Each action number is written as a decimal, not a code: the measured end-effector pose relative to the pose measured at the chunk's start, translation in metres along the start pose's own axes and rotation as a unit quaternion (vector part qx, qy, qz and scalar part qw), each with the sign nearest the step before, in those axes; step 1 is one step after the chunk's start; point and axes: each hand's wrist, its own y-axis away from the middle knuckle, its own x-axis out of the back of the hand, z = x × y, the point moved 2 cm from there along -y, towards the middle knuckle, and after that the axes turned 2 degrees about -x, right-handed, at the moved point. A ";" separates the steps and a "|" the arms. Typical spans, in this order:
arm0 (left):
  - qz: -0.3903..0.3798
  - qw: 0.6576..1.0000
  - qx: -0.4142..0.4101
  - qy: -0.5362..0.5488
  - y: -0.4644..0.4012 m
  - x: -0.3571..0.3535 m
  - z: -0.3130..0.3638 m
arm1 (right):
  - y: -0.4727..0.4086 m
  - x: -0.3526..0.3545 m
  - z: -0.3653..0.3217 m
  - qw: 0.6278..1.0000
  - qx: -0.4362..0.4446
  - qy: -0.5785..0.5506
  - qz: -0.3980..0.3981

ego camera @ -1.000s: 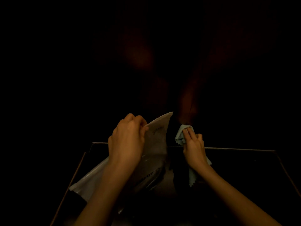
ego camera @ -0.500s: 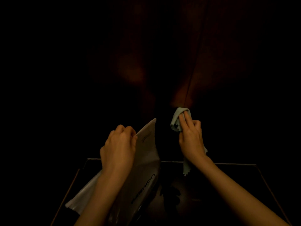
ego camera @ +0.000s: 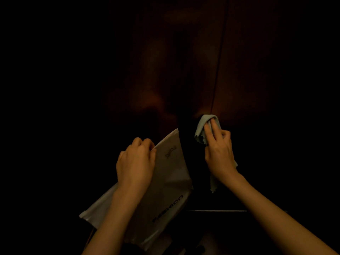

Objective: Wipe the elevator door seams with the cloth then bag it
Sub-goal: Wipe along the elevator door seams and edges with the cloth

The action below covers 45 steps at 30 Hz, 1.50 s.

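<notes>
**Item: cloth at the door seam, bag held ready**

Head view, the only one; the room was very dark.

- Right hand (ego camera: 219, 153): two fingers (ego camera: 208, 131) lay out straight and pressed the cloth against the door; the other fingers were curled over the loose fabric. The flat press looked suited to working the cloth into the narrow groove.
- Cloth (ego camera: 201, 127): pale, with a zigzag edge, bunched at the lower end of the seam (ego camera: 218, 70), a thin dark line running up the door. A tail of it hung below the wrist.
- Left hand (ego camera: 136, 162): curled tight on the upper edge of the bag, well apart from the cloth.
- Bag (ego camera: 171, 173): white plastic with dark lettering, hanging slack and slanted. By my judgement it was kept close so the cloth could go straight in once the wiping ended.
- Threshold strip (ego camera: 217, 211): a faint line below the hands.
</notes>
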 end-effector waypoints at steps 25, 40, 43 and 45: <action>0.094 0.994 -0.045 0.030 -0.084 0.095 0.034 | -0.115 0.076 -0.024 0.996 0.023 0.014 0.086; 0.106 0.993 -0.010 0.043 -0.174 0.265 0.076 | -0.245 0.212 -0.070 0.998 -0.021 -0.005 0.051; 0.105 0.993 -0.008 0.044 -0.195 0.309 0.090 | -0.278 0.246 -0.078 0.998 -0.043 -0.012 0.042; 0.102 0.994 -0.015 0.046 -0.205 0.331 0.099 | -0.294 0.261 -0.082 0.998 -0.048 -0.006 0.037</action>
